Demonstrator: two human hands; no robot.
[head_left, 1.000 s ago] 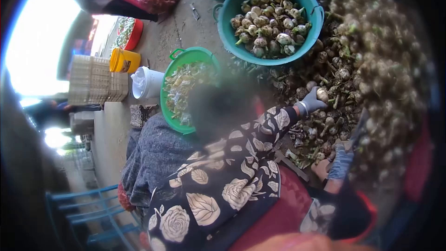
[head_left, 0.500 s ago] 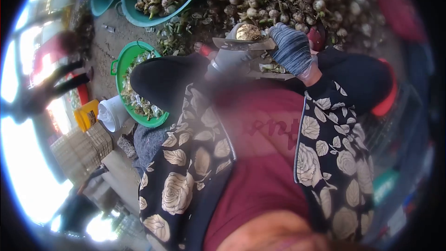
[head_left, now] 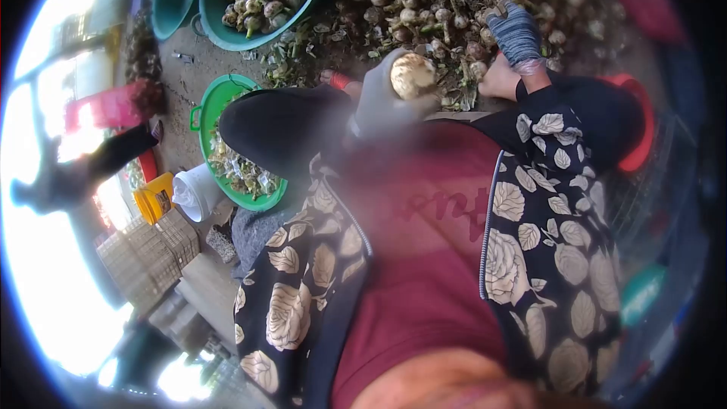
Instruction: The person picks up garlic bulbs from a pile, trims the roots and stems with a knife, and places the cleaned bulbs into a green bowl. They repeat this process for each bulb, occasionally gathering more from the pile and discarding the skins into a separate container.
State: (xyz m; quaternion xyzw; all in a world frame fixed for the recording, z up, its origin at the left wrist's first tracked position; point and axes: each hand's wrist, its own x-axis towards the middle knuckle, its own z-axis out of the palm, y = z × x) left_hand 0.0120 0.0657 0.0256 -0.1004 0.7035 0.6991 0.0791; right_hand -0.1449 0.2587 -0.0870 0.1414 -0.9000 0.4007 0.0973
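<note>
My left hand, in a pale grey glove, is closed around a whitish garlic bulb in front of my lap. The bulb's pale, round face is turned up. My right hand, in a dark striped knit glove with bare fingertips, is stretched out to the right at the edge of a heap of garlic. Its fingers are curled, and what they hold is hidden. The knife does not show now. Bare feet stick out beside the heap.
A teal basin of bulbs stands at the upper left, with another teal tub beside it. By my left knee lies a green basin of peelings. Yellow and white buckets stand farther left. A blurred person is at far left.
My right hand has moved away from the bulb, up and right to the heap; the knife blade beneath the bulb is out of sight. My left hand still holds the bulb, slightly lower.
</note>
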